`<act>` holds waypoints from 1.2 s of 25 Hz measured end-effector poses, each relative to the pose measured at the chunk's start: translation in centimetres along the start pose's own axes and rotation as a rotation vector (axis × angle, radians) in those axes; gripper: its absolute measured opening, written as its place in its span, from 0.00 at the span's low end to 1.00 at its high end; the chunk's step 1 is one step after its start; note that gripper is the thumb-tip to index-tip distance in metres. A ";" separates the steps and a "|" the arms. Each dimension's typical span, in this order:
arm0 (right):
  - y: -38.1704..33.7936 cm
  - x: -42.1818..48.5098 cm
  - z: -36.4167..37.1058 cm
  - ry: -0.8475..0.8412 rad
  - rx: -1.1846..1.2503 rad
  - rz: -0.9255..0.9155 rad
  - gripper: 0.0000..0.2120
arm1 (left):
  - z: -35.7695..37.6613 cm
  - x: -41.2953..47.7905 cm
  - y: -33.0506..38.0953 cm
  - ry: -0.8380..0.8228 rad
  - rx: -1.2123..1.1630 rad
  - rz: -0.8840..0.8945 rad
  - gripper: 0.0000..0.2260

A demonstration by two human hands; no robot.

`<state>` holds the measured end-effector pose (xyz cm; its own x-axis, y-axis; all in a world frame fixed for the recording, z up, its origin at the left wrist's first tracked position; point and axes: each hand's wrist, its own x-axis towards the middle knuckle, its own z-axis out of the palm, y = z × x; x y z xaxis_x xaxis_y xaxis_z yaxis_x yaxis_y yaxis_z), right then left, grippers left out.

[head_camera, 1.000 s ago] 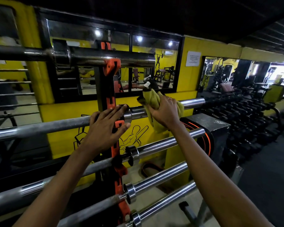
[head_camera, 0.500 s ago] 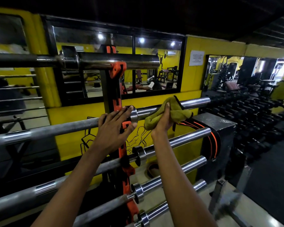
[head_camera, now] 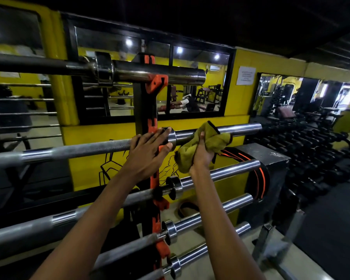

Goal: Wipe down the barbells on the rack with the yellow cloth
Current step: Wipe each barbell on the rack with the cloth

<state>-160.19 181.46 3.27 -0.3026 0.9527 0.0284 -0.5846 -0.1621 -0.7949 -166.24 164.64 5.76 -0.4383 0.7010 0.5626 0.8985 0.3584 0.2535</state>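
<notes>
Several steel barbells lie across a black and orange rack (head_camera: pixel 150 110). My left hand (head_camera: pixel 148 152) rests on the second barbell (head_camera: pixel 85 148) at the rack post, fingers straight over the bar and its collar. My right hand (head_camera: pixel 202 156) grips the bunched yellow cloth (head_camera: pixel 208 142) and holds it around that barbell's chrome sleeve (head_camera: pixel 240 128), just right of the collar. The cloth hides the middle of the sleeve.
A thick barbell (head_camera: pixel 150 72) sits on the top hooks above my hands. Three more barbells (head_camera: pixel 220 172) lie below. A dark box (head_camera: pixel 269 178) stands right of the sleeve ends. Dumbbell racks (head_camera: pixel 311 150) fill the right side. Mirrors cover the yellow wall behind.
My right hand has turned from on top of the sleeve to under it, and the cloth has shifted along the sleeve. My left hand stays on the bar.
</notes>
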 end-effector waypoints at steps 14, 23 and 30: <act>-7.5 1.8 1.4 -0.163 -1.282 -0.597 0.26 | -6.1 -3.8 -6.9 0.088 0.458 -0.105 0.28; -6.2 -2.2 1.8 -0.454 -0.797 -0.316 0.08 | -6.2 -4.4 -7.3 0.141 0.523 -0.122 0.24; -3.4 -3.9 0.4 -0.464 -0.860 -0.642 0.28 | -7.3 -5.1 -8.3 0.080 0.503 -0.079 0.30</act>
<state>-157.34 178.21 6.07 -0.4867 0.5825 0.6511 -0.0817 0.7116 -0.6978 -171.24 153.58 6.50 -0.4837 0.6170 0.6208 0.7309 0.6749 -0.1012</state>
